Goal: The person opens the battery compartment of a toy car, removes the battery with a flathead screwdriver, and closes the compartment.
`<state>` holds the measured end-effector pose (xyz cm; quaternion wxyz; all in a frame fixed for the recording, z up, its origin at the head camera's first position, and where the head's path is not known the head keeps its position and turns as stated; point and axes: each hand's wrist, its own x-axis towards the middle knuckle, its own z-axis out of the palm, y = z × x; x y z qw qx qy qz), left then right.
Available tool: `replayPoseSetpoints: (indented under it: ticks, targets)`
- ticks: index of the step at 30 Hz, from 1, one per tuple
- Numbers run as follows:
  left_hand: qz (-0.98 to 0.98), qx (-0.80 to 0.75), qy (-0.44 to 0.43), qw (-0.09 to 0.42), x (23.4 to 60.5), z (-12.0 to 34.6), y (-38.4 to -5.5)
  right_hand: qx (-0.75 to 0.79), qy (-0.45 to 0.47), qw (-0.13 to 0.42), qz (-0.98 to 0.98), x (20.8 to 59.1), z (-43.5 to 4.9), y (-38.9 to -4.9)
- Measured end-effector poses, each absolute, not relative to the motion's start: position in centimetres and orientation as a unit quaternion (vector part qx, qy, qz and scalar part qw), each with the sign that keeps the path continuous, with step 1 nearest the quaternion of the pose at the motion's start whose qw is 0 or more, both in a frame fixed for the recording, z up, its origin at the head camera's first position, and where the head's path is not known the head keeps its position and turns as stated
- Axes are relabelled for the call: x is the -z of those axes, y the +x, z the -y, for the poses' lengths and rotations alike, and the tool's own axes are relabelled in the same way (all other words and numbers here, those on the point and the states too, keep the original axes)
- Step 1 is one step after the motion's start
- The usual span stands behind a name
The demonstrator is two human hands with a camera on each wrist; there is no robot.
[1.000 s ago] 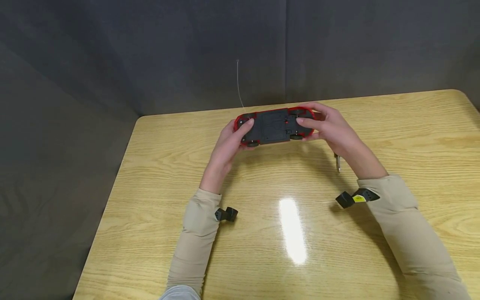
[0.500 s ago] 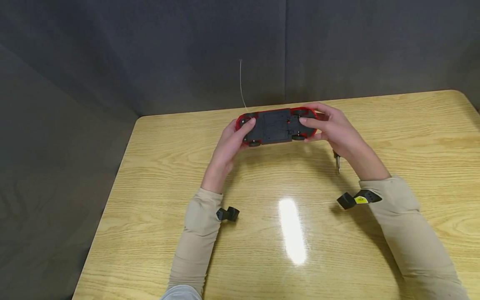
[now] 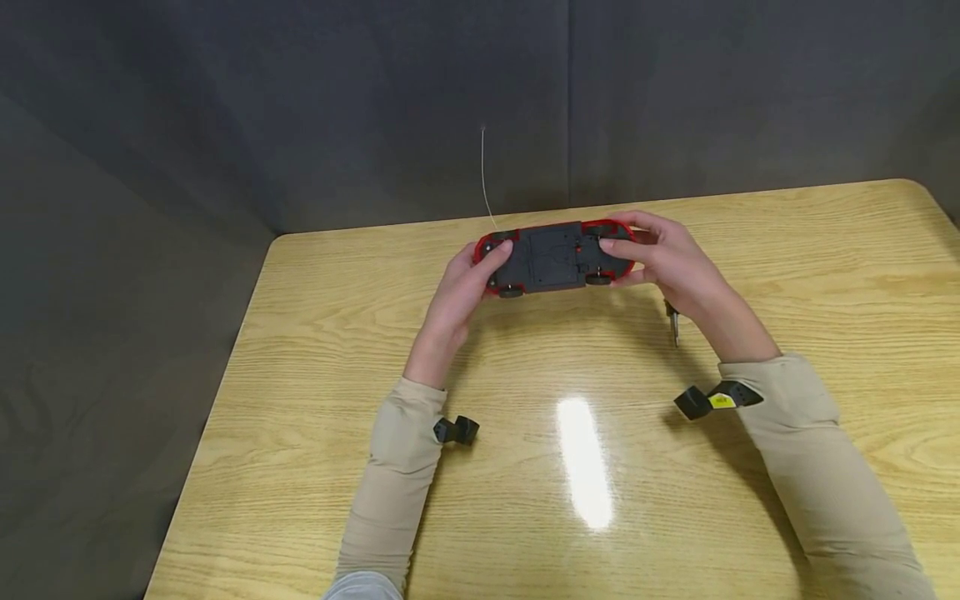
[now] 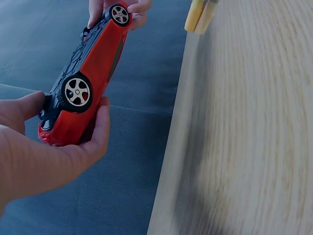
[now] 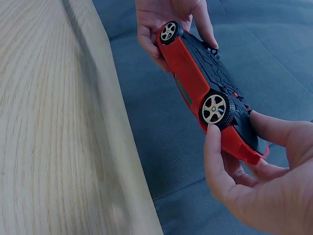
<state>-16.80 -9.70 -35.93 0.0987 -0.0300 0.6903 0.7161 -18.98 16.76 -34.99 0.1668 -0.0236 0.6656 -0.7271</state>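
Note:
A red toy car (image 3: 555, 257) is held up over the table's far part, its black underside turned toward the head camera. My left hand (image 3: 459, 292) grips one end, thumb on the underside and fingers round the red body. At the other end my right hand (image 3: 675, 258) holds the car, thumb pressed on the underside near a wheel. A thin pale antenna (image 3: 483, 179) sticks up from the car's left end. Spoked wheels (image 4: 77, 92) show along the side in the left wrist view; in the right wrist view a fingertip lies at the nearer wheel (image 5: 215, 108).
A screwdriver (image 3: 673, 325) with a metal shaft lies on the wooden table (image 3: 322, 350), partly hidden under my right wrist; a yellow handle (image 4: 195, 14) shows in the left wrist view. A dark curtain (image 3: 375, 100) hangs behind the table's far edge.
The car and both hands have shifted slightly to the right and a little down in the head view. The grip of both hands stays the same.

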Motion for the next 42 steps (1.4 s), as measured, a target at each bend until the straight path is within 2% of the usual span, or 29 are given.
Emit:
replayPoseSetpoints:
  ticks: [14,42]
  targets:
    - [-0.694,-0.713,-0.036,0.093,36.28,10.10,-16.56,0.751,-0.042,0.191,-0.631,35.29,-16.90,-18.98]
    - [-0.672,-0.735,-0.033,0.081,36.00,10.19,-16.91,0.727,-0.035,0.182,-0.661,34.71,-16.83,-19.09]
